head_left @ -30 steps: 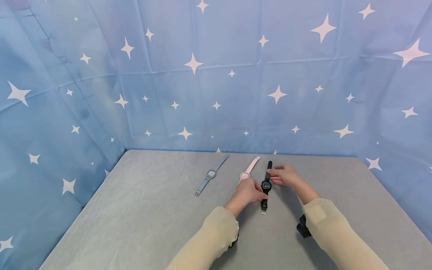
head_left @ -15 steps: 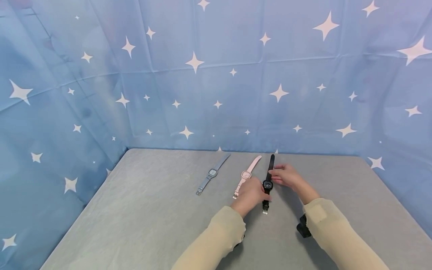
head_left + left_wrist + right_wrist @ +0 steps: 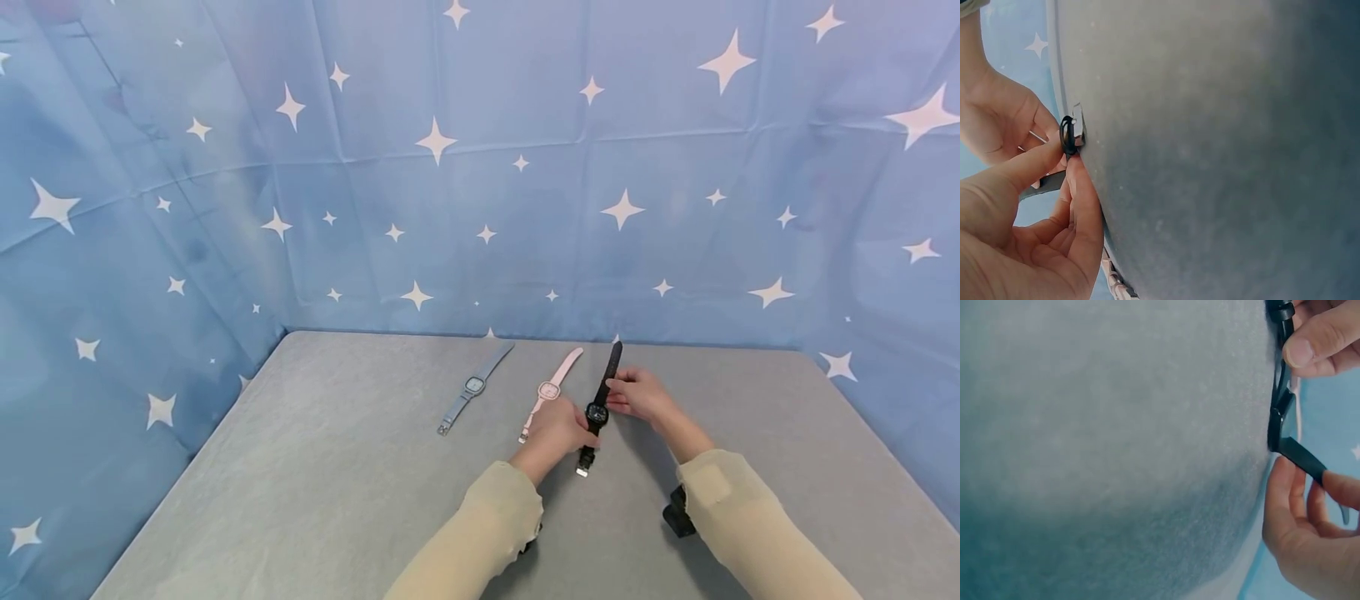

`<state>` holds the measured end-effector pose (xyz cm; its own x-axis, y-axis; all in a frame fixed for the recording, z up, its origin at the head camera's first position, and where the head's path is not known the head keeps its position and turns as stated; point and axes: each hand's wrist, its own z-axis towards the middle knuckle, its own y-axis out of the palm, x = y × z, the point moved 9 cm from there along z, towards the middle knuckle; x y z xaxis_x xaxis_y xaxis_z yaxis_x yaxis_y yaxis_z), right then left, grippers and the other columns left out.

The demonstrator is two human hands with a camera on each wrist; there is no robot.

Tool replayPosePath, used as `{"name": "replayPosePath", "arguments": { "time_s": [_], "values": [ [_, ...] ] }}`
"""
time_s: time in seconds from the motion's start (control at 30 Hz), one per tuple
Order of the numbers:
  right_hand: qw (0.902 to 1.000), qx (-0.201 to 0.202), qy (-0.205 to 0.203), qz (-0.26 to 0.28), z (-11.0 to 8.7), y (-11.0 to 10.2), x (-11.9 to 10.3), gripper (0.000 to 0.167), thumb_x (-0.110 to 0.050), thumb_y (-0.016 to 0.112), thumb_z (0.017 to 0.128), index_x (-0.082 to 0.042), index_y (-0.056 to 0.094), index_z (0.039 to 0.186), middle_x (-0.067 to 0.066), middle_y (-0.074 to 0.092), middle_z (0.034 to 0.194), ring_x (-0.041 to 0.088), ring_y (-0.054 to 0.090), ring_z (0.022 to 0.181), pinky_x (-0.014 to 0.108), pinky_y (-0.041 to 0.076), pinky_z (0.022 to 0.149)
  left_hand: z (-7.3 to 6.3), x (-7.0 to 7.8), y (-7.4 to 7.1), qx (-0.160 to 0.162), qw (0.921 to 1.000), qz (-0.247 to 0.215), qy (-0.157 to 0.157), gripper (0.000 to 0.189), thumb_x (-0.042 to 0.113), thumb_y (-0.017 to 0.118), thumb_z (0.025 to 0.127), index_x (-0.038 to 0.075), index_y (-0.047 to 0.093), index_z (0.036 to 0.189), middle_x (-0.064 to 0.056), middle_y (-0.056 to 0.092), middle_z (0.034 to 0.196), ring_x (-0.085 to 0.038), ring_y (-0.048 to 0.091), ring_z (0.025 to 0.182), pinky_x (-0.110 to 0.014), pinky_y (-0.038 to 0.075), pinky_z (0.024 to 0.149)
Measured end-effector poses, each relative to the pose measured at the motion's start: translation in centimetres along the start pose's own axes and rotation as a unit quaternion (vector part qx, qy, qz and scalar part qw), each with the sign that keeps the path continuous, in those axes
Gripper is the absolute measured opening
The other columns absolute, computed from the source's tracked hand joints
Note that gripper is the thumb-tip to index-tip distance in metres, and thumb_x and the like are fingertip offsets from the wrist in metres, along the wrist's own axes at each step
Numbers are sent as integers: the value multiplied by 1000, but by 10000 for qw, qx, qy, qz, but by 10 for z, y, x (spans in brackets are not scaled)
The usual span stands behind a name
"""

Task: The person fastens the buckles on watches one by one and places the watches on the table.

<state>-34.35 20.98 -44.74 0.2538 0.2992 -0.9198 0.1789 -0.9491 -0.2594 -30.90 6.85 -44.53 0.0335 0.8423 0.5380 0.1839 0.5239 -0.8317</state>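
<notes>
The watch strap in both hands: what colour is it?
Black; the watch strap shows best in the head view.

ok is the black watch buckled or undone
Undone: the black watch stretches lengthwise, its strap tip and metal buckle at opposite ends.

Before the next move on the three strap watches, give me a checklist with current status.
1. Left-hand grip on the black watch with a rounded case: ok, pinching the buckle-end strap.
2. Right-hand grip on the free strap end: ok, pinched.
3. Black strap flat on the grey tabletop: not ok, free end bent up.
4. Pale pink watch untouched by the left hand: cannot tell, they overlap in the head view.
5. Light blue watch apart from both hands: ok.
</notes>
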Motion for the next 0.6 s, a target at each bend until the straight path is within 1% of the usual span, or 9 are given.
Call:
{"name": "replayPosePath", "arguments": {
  "time_s": [0.1, 0.13, 0.23, 0.33, 0.37, 0.4, 0.5, 0.6],
  "values": [
    [9997, -63, -122, 208, 1, -3, 1, 22, -11, 50, 103, 10, 47, 107, 5, 59, 90, 7, 63, 75, 24, 59, 75, 0, -1, 0, 29, 10000, -85, -36, 18, 31, 90, 70, 21, 77, 67, 11, 63, 59, -6, 46, 52, -23, 36, 48],
    [9987, -176, -262, 403, 4, -4, 4, 21, -12, 53, 102, 8, 48, 103, 6, 59, 88, 9, 64, 74, 24, 59, 73, 0, -1, -1, 36, 9999, -109, -41, 18, 31, 90, 70, 21, 76, 66, 11, 62, 59, -6, 46, 52, -22, 36, 48],
    [9975, -263, -360, 555, 4, -6, 4, 23, -14, 56, 101, 7, 48, 101, 6, 60, 87, 10, 65, 74, 24, 59, 73, 0, -2, 0, 30, 9998, -209, -30, 19, 30, 91, 70, 20, 76, 66, 11, 61, 58, -6, 46, 52, -22, 36, 48],
    [9981, -170, -280, 530, 1, -6, 3, 23, -12, 54, 101, 9, 46, 107, 4, 61, 88, 8, 65, 74, 24, 59, 74, 0, -2, 0, 40, 9995, -326, 30, 19, 29, 91, 70, 19, 76, 66, 11, 61, 57, -6, 45, 52, -22, 35, 48],
    [9992, -49, -137, 382, -3, -6, 1, 24, -12, 51, 103, 9, 44, 111, 3, 61, 91, 7, 64, 75, 24, 59, 76, 0, -2, 0, 46, 9993, -358, 65, 19, 28, 91, 70, 19, 76, 66, 11, 60, 57, -6, 45, 52, -22, 35, 48],
    [9993, -19, -95, 354, -5, -6, 0, 24, -11, 49, 103, 10, 43, 113, 3, 61, 91, 6, 64, 76, 24, 59, 77, 0, -2, 0, 55, 9992, -388, 103, 19, 28, 92, 69, 18, 76, 66, 11, 60, 57, -5, 45, 53, -21, 35, 48],
    [9994, 45, 7, 333, -10, -6, -2, 25, -10, 46, 104, 10, 39, 117, 3, 61, 93, 6, 64, 76, 24, 59, 77, 0, -2, 0, 46, 9986, -493, 184, 19, 26, 92, 69, 17, 75, 66, 11, 58, 56, -5, 44, 53, -21, 34, 48],
    [9993, 66, 70, 351, -13, -8, -2, 30, -10, 45, 105, 12, 36, 122, 5, 59, 93, 7, 64, 77, 26, 59, 79, 0, -3, 0, 29, 9980, -595, 196, 19, 25, 92, 69, 17, 75, 66, 11, 57, 56, -5, 44, 53, -20, 35, 49]
  ]
}}
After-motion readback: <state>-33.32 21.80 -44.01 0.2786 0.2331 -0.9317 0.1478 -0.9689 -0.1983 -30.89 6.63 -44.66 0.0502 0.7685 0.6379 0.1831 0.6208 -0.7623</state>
